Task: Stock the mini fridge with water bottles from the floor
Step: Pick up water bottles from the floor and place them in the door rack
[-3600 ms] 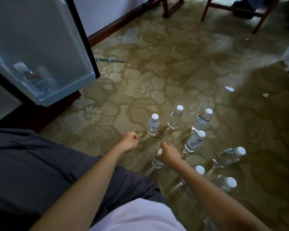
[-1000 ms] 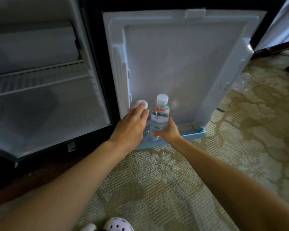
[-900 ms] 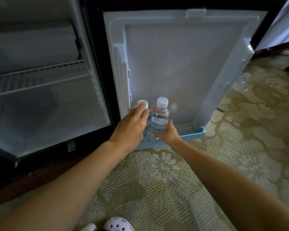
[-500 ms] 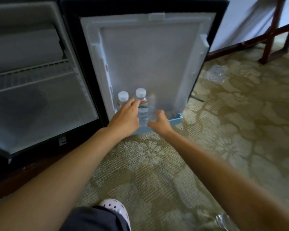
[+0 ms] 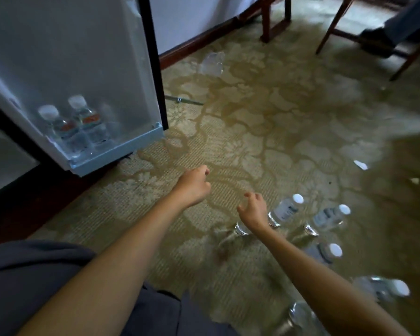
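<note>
Both hands, left hand (image 5: 194, 186) and right hand (image 5: 252, 210), are empty, half-curled; the nearest bottle (image 5: 283, 210) looks light, slick—grasp mid-body.

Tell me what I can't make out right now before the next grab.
- Head view: the bottle under the right hand shows only its base; the hand covers the rest.
- Bottles near the bottom edge are hidden by the right forearm and blurred, so no full floor count.
- Fridge interior: cut off by the left edge.
- Two bottles in the door shelf: labels blurred, unreadable.
</note>
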`<action>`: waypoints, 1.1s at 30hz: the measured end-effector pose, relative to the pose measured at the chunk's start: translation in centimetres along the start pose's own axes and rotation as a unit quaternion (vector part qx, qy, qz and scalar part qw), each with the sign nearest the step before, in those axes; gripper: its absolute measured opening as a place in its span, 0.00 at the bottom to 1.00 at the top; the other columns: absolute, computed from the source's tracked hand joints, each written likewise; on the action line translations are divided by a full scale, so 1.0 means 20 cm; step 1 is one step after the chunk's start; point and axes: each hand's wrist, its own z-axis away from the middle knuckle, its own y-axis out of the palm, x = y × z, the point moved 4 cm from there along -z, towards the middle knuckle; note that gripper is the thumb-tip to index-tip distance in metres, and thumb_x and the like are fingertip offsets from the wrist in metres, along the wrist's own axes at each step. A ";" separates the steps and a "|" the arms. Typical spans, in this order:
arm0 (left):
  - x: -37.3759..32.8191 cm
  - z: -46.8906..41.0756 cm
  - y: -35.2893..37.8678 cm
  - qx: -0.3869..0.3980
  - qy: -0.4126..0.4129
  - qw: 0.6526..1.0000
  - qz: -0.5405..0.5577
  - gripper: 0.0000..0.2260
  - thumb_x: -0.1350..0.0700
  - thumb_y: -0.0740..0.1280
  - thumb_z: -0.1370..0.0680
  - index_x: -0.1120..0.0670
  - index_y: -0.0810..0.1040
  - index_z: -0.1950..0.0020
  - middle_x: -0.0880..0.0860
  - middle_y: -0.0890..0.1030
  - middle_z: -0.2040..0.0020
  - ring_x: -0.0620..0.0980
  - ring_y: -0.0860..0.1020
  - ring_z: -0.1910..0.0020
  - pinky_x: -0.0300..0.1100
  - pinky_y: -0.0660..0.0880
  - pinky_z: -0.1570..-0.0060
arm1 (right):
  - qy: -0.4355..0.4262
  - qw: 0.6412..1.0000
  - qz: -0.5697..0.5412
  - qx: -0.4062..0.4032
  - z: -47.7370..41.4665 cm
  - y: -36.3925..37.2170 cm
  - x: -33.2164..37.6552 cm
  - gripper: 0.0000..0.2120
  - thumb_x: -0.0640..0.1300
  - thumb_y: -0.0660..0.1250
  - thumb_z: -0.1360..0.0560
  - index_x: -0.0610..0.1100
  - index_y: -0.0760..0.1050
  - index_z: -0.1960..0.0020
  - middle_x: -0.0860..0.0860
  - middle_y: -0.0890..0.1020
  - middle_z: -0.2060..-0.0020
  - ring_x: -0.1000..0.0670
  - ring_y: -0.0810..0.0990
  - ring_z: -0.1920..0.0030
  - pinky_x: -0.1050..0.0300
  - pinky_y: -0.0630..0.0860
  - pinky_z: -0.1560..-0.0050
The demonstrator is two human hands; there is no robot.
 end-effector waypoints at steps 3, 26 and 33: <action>-0.02 0.02 0.06 0.023 0.020 0.999 -0.034 0.18 0.60 0.59 0.22 0.59 0.67 0.32 0.59 0.71 0.32 0.57 0.70 0.34 0.46 0.68 0.37 | 0.020 0.996 0.076 0.046 -0.01 0.02 -0.15 0.24 0.46 0.63 0.25 0.41 0.63 0.32 0.40 0.66 0.33 0.39 0.67 0.33 0.46 0.66 0.34; 0.22 -0.02 -0.09 0.063 -0.052 0.995 0.063 0.28 0.62 0.71 0.28 0.56 0.66 0.31 0.56 0.72 0.33 0.52 0.73 0.40 0.37 0.71 0.51 | -0.205 0.974 -0.063 0.067 -0.06 -0.17 0.50 0.14 0.42 0.75 0.37 0.41 0.74 0.56 0.49 0.78 0.61 0.50 0.75 0.59 0.51 0.77 0.57; 0.28 -0.08 -0.37 -0.012 -0.041 0.984 0.176 0.28 0.60 0.74 0.33 0.54 0.70 0.35 0.54 0.76 0.41 0.54 0.75 0.42 0.47 0.72 0.44 | -0.308 0.937 -0.155 0.062 0.00 -0.31 1.10 0.13 0.44 0.76 0.38 0.47 0.71 0.65 0.53 0.75 0.67 0.55 0.72 0.66 0.60 0.69 0.67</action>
